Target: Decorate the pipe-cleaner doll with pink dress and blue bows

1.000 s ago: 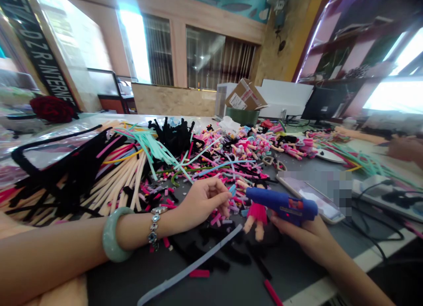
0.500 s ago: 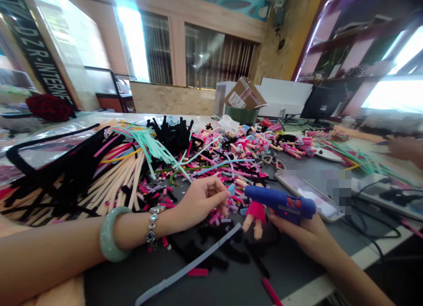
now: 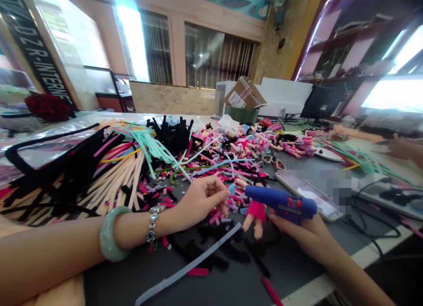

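Note:
My left hand (image 3: 206, 198) is closed in a pinch on a small light-blue piece of pipe cleaner (image 3: 231, 189). Wrapped in my right hand (image 3: 299, 233) is a blue hot glue gun (image 3: 280, 200), its nozzle pointing left, a short gap from the blue piece. Under the gun lies a small fuzzy doll (image 3: 256, 213) with a pink skirt; the gun hides part of its upper body. In front of my left hand, a pale grey-blue pipe cleaner (image 3: 188, 268) stretches across the dark mat (image 3: 238, 284).
Behind my hands spread cut pink, purple and black bits (image 3: 211, 165) and several finished dolls (image 3: 251, 143). Bundled pipe cleaners (image 3: 128, 178) lie left. A phone (image 3: 310, 196) and a power strip with cables (image 3: 380, 191) sit right. Another person's hand (image 3: 405, 147) shows at the far right.
The glue gun has shifted very slightly to the right, away from the blue piece. My left hand stays in place.

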Demonstrator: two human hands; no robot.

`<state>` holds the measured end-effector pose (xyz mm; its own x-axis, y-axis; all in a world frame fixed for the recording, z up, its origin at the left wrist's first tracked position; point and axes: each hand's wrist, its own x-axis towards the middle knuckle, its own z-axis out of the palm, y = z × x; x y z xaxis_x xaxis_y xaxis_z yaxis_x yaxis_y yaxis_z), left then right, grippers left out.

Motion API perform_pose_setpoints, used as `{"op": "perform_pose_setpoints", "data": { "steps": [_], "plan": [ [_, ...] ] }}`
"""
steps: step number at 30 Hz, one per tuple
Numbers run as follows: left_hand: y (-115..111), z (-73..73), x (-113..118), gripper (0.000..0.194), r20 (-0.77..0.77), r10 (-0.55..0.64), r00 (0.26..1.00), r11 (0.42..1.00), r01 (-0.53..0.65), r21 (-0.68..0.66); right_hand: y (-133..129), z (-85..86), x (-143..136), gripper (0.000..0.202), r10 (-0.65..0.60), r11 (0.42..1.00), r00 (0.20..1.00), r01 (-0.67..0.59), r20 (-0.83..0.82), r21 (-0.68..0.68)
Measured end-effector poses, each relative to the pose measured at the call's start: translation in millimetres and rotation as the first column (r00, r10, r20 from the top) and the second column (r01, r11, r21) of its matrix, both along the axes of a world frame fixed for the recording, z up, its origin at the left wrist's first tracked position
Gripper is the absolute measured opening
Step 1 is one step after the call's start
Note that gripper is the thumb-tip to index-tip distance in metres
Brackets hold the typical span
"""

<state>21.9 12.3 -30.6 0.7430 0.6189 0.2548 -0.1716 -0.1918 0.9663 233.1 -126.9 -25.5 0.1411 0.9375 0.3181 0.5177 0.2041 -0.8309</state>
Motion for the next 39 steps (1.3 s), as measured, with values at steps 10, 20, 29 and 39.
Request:
{"op": "perform_pose_setpoints", "data": {
  "steps": [10, 20, 29, 39],
  "plan": [
    [-0.4, 3.0, 0.0, 0.018, -0.012, 0.008, 1.000, 1.000, -0.007, 0.019, -1.5, -1.1, 0.8, 0.021, 0.016, 1.000, 0.999, -0.016, -0.035, 0.003],
    [0.1, 2.8, 0.8, 0.018, 0.002, 0.010, 1.000, 1.000, -0.010, 0.017, -1.2, -0.7, 0.3, 0.016, 0.036, 0.999, 0.998, -0.035, -0.051, 0.014],
    [0.1, 1.9, 0.6, 0.017, 0.009, 0.008, 1.000, 1.000, -0.008, 0.004, -2.1, -3.6, 1.9, 0.011, 0.053, 0.999, 0.996, -0.052, -0.078, 0.013],
    [-0.5, 3.1, 0.3, 0.017, 0.012, 0.012, 1.000, 1.000, -0.012, 0.009, -1.3, 0.5, -0.6, 0.007, 0.046, 0.999, 0.997, -0.046, -0.055, 0.017]
  ]
}}
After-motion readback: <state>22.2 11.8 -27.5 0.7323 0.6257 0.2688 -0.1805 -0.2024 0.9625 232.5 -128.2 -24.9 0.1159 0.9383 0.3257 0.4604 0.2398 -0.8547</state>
